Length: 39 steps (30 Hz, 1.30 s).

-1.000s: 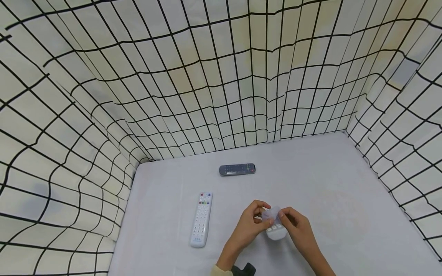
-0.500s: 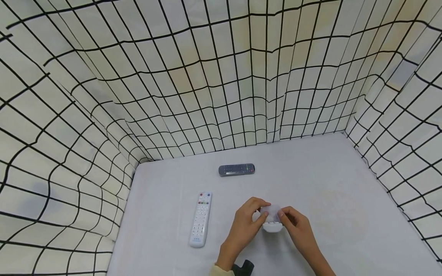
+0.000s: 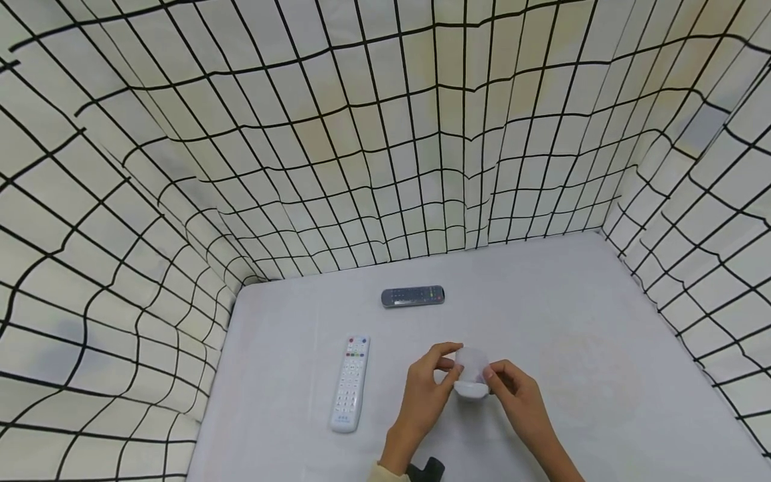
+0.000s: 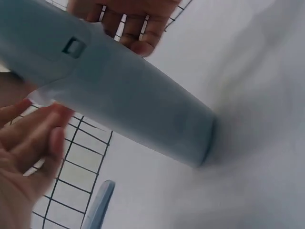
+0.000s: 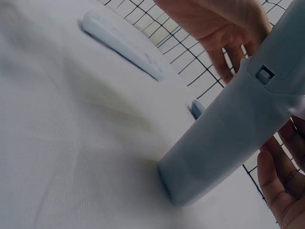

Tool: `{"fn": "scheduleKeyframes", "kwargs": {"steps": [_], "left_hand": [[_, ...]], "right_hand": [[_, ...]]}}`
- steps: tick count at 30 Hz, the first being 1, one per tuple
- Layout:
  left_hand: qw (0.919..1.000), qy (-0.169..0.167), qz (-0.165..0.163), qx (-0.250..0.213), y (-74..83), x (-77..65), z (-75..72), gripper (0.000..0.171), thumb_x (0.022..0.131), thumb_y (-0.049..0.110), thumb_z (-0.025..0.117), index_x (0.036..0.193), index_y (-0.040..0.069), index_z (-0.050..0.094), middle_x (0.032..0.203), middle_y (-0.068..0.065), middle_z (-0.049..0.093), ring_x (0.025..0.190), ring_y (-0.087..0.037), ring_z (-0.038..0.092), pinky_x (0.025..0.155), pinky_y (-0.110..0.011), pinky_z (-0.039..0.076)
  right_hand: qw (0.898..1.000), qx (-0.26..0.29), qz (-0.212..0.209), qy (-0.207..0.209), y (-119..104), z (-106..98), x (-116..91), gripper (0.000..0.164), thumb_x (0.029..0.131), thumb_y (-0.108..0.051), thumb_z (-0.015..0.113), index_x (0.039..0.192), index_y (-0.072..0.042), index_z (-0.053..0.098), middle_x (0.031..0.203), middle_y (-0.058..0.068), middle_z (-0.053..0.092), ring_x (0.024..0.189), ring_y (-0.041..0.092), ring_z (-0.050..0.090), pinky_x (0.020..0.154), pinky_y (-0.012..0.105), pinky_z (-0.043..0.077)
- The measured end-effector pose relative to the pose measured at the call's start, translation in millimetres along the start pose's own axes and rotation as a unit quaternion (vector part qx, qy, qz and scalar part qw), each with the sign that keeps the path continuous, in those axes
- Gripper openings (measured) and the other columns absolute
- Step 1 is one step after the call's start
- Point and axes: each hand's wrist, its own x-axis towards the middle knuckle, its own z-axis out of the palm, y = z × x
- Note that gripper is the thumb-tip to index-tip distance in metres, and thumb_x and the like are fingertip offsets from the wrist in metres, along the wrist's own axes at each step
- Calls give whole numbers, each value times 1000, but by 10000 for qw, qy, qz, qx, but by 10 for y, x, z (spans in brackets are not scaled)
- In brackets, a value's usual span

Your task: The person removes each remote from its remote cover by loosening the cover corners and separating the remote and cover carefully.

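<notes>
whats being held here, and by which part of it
The left hand and right hand pinch a translucent sleeve fitted around a pale remote, apparently at opposite sides of the sleeve's open edge, partway along the remote.

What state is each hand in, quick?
Left hand: closed, pinching the translucent sleeve on the white remote.
Right hand: closed, pinching the same sleeve's opposite side.

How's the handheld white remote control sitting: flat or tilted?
Tilted: both wrist views show the white remote control slanting down toward the table, between left hand and right hand. Can't tell if its lower end touches.
</notes>
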Motion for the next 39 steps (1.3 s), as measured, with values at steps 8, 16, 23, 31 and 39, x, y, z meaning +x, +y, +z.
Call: {"fn": "scheduleKeyframes", "kwargs": {"steps": [8, 16, 23, 31, 39], "left_hand": [[9592, -1069, -1745, -1949, -35, 16, -49, 48, 102, 35, 67, 144, 14, 58, 122, -8, 76, 108, -12, 68, 93, -23, 53], [9410, -1033, -2321, -2236, -62, -14, 49, 37, 104, 39, 62, 123, 9, 72, 126, -8, 72, 112, -13, 64, 89, -27, 52], [9442, -648, -2281, -2285, -79, -22, 149, 28, 102, 32, 67, 108, 5, 73, 105, -9, 74, 89, -6, 60, 79, -23, 47], [9593, -456, -2111, -1818, -134, -33, 224, 25, 101, 30, 69, 102, 5, 73, 85, -1, 68, 71, -2, 51, 63, -19, 42], [9757, -208, -1770, -1276, -183, -19, 260, 21, 100, 29, 68, 99, 8, 73, 91, -7, 76, 81, 1, 61, 70, -20, 51]], "right_hand": [[9997, -166, -113, 105, 39, -8, 12, 21, 104, -27, 65, 105, -7, 70, 105, 7, 74, 95, 3, 69, 84, 19, 54], [9997, 0, -131, 188, 61, -4, 32, 21, 104, -25, 65, 106, -5, 71, 105, 8, 74, 92, 2, 68, 79, 20, 54], [10000, 50, -1, 76, 103, 18, 78, 22, 105, -24, 64, 109, -3, 70, 108, 10, 75, 88, 1, 66, 74, 21, 52], [9999, -32, 109, 65, 149, 32, 106, 22, 105, -24, 65, 108, -4, 71, 111, 11, 75, 92, 0, 67, 77, 20, 54], [9998, -168, -39, 103, 186, 40, 121, 20, 104, -23, 65, 108, -5, 72, 111, 9, 75, 93, -1, 66, 79, 19, 54]]}}
